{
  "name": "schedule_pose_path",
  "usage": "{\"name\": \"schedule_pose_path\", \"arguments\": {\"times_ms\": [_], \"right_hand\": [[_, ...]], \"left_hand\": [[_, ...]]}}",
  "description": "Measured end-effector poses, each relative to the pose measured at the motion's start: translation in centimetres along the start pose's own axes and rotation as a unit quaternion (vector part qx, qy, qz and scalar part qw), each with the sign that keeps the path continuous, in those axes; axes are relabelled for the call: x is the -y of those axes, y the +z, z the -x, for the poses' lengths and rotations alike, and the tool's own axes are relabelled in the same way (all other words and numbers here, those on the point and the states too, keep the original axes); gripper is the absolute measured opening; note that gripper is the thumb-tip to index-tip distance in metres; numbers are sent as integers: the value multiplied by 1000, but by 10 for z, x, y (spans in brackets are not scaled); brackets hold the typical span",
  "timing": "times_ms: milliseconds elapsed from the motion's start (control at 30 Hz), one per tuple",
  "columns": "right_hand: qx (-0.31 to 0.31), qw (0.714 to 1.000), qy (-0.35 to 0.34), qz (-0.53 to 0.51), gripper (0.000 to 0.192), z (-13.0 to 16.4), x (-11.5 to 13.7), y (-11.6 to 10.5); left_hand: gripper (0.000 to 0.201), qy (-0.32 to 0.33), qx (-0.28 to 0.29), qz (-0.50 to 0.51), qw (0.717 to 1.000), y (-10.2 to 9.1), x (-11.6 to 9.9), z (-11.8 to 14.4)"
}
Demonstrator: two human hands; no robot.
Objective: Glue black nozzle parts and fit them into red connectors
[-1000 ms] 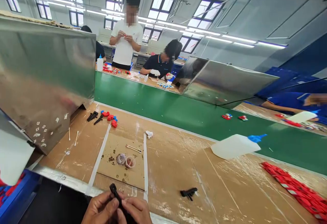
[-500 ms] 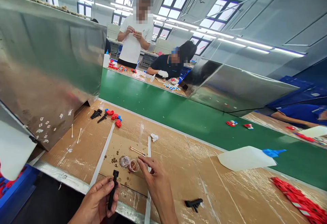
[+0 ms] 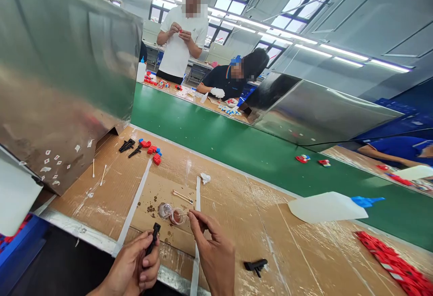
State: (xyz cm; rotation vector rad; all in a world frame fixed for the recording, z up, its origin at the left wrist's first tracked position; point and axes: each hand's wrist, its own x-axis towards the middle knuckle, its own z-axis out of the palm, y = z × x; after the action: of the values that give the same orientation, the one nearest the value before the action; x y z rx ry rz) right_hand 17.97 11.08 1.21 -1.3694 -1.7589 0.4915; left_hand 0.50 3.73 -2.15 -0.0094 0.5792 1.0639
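The left hand [image 3: 135, 266] is pinching a small black plastic part [image 3: 153, 238], light and stiff, by its lower end above the bench edge, while the right hand [image 3: 211, 251] is nipping a thin, easily bent swab stick [image 3: 182, 215] dipped in the small clear cup [image 3: 176, 216].

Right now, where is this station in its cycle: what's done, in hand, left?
Done: two red-and-blue pieces lie out on the green belt. In hand: the left hand grips a black part; the right hand pinches a thin stick with its tip at a small cup. Left: another black part on the cardboard, black and red pieces by the metal cover, red parts at right.
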Motion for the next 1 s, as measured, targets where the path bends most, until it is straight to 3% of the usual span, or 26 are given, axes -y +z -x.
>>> {"name": "schedule_pose_path", "arguments": {"times_ms": [167, 400, 700, 1000], "right_hand": [[-48, 998, 13, -24, 14, 6, -5, 3], [-54, 996, 50, -43, 17, 10, -15, 10], [-117, 990, 65, -49, 18, 12, -14, 14], [-150, 984, 82, -55, 16, 11, -8, 14]], "left_hand": [[35, -2, 5, 13, 1000, -4, 1, -3], [30, -16, 31, 7, 999, -5, -1, -2], [40, -17, -18, -14, 1000, -1, 3, -5], [41, -16, -31, -19, 999, 4, 2, -3]]}}
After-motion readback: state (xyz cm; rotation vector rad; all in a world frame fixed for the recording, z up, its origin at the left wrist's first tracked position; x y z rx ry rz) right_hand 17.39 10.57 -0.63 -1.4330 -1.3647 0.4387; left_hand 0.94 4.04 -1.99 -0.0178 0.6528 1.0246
